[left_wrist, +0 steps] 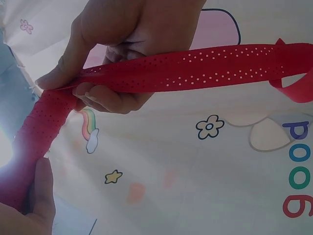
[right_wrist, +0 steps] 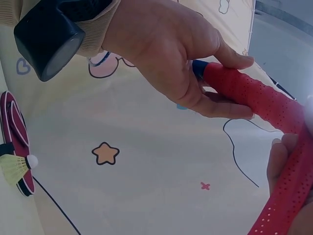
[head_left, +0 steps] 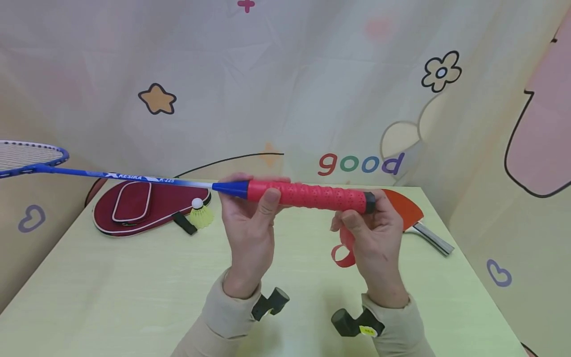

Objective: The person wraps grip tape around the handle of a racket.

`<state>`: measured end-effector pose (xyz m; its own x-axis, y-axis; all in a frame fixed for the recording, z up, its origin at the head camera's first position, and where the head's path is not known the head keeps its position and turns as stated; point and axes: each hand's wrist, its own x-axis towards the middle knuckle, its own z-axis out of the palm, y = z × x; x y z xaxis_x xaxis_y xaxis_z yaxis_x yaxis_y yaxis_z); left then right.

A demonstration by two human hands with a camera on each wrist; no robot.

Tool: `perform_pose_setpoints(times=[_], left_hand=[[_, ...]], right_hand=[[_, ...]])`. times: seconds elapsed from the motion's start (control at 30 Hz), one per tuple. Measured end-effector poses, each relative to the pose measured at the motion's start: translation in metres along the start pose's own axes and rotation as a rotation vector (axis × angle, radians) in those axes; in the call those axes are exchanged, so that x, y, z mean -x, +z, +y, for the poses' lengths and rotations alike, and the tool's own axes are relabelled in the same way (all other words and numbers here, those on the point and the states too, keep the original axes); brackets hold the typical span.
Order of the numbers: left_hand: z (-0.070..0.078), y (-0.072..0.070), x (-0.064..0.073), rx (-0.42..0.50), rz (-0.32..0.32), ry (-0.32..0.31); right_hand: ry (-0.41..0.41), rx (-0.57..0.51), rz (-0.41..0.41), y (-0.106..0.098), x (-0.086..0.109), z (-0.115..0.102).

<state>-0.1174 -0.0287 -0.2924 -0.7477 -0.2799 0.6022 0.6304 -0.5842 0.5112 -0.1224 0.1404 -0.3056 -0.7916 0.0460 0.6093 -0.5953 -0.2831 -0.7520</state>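
A blue and white badminton racket (head_left: 187, 183) is held up level above the table, its head off to the left. Red perforated grip tape (head_left: 308, 195) is wrapped round its handle up to the black butt end (head_left: 370, 203). My left hand (head_left: 250, 233) grips the handle beside the blue cone, thumb lying on the tape. At the butt end, my right hand (head_left: 379, 243) pinches the tape between thumb and fingers. From there a loose strip of tape (left_wrist: 215, 68) runs off in the left wrist view; in the head view its curled end (head_left: 343, 255) hangs below the right hand.
On the table (head_left: 134, 287), a dark red racket bag (head_left: 165, 203) lies at the back left. Next to it are a yellow shuttlecock (head_left: 201, 214) and a small black strip (head_left: 184, 223). An orange-red paddle (head_left: 403, 208) with a grey handle lies back right, partly behind my right hand.
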Motion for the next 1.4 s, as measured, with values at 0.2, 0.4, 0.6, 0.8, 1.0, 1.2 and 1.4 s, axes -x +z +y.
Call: perform_pose_setpoints(times=[0.2, 0.4, 0.6, 0.8, 1.0, 1.2, 1.4], left_hand=[[-0.0004, 0.0001, -0.0012, 0.047, -0.045, -0.003], [-0.0008, -0.0004, -0.0017, 0.069, -0.079, 0.005], [-0.0002, 0.0012, -0.0024, 0.109, -0.133, 0.009], [-0.0009, 0.0012, -0.0018, 0.131, -0.140, 0.033], [0.0004, 0.0016, -0.0019, 0.118, -0.116, 0.018], [-0.0002, 0.0005, -0.0018, 0.092, -0.112, 0.056], [-0.0007, -0.0002, -0.0011, 0.074, -0.065, 0.056]], right_hand=[[-0.009, -0.041, 0.008, 0.0012, 0.0003, -0.0023], [0.012, -0.055, 0.014, 0.0005, 0.0002, -0.0020], [0.062, -0.041, 0.050, 0.0010, 0.0004, -0.0029], [0.092, -0.054, 0.064, 0.0014, 0.0009, -0.0030], [0.101, 0.009, 0.041, -0.0013, 0.0011, -0.0022], [0.074, 0.081, 0.019, -0.0027, 0.0015, -0.0018], [0.034, 0.042, -0.004, -0.0028, 0.0006, -0.0010]])
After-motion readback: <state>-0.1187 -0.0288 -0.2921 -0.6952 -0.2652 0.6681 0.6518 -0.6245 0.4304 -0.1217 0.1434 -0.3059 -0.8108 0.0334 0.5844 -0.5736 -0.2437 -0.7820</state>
